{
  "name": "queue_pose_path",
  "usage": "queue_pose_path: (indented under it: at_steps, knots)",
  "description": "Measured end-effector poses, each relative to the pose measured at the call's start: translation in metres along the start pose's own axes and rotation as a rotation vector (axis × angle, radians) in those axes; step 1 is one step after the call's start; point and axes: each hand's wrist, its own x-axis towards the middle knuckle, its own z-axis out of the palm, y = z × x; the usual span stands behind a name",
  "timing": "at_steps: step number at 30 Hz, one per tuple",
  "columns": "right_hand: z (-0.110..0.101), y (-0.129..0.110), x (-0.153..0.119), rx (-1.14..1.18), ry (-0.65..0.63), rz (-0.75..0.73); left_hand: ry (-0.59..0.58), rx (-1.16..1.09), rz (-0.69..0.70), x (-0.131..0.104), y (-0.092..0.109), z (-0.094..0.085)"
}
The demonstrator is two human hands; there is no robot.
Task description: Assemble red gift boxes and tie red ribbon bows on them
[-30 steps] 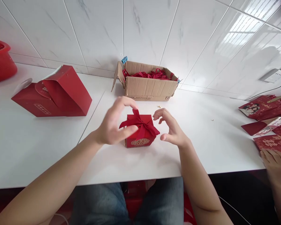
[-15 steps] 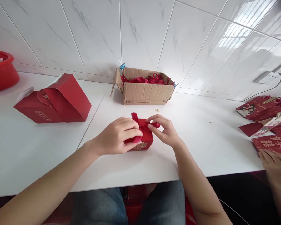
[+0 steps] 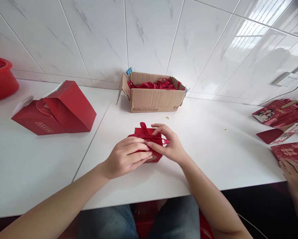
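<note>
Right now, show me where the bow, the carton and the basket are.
Bow (image 3: 144,128), head view: on its upright loop.
Carton (image 3: 156,100), head view: on its front wall.
Basket (image 3: 2,85), head view: on its outer side wall.

The left hand (image 3: 127,156) and right hand (image 3: 170,143) sit close together, fingers curved, forearms (image 3: 74,190) slanting inward.

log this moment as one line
left hand at bow; right hand at bow; hold unclear; bow on box; carton behind box; ribbons in carton
</note>
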Motion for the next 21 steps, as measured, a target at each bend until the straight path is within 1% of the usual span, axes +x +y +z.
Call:
queue_pose_path:
  at_steps: [4, 6, 7, 8, 9, 10, 11, 12, 13, 14, 16, 21]
  knots:
    - [0.006, -0.002, -0.001, -0.02, 0.07, 0.083, -0.016, -0.04, -0.006, 0.0, 0.002, -0.003]
    - [0.007, -0.003, -0.001, -0.022, 0.091, 0.116, 0.03, -0.105, -0.063, 0.0, 0.002, -0.006]
    - [0.007, -0.003, -0.001, -0.022, 0.097, 0.127, 0.076, -0.124, -0.141, 0.001, 0.001, -0.007]
    - [0.006, -0.003, -0.001, -0.022, 0.099, 0.133, 0.129, -0.118, -0.257, 0.002, 0.0, -0.008]
    - [0.006, -0.003, -0.001, -0.021, 0.096, 0.136, 0.17, -0.094, -0.406, 0.003, -0.002, -0.009]
    - [0.005, -0.002, -0.001, -0.02, 0.091, 0.136, 0.179, -0.069, -0.572, 0.003, -0.004, -0.01]
    - [0.004, -0.002, -0.001, -0.019, 0.085, 0.133, 0.15, -0.067, -0.742, 0.004, -0.007, -0.01]
    - [0.003, -0.002, -0.001, -0.014, 0.077, 0.13, 0.089, -0.103, -0.896, 0.004, -0.011, -0.01]
    - [0.001, -0.001, -0.001, -0.006, 0.064, 0.129, 0.011, -0.178, -1.018, 0.005, -0.014, -0.011]
    - [0.0, -0.001, -0.001, 0.004, 0.052, 0.132, -0.069, -0.274, -1.104, 0.005, -0.016, -0.011]
    - [-0.003, 0.0, 0.0, 0.03, 0.026, 0.144, -0.163, -0.441, -1.188, 0.006, -0.02, -0.012]
    - [-0.007, 0.0, 0.002, 0.103, -0.028, 0.158, -0.181, -0.667, -1.194, 0.011, -0.021, -0.017]
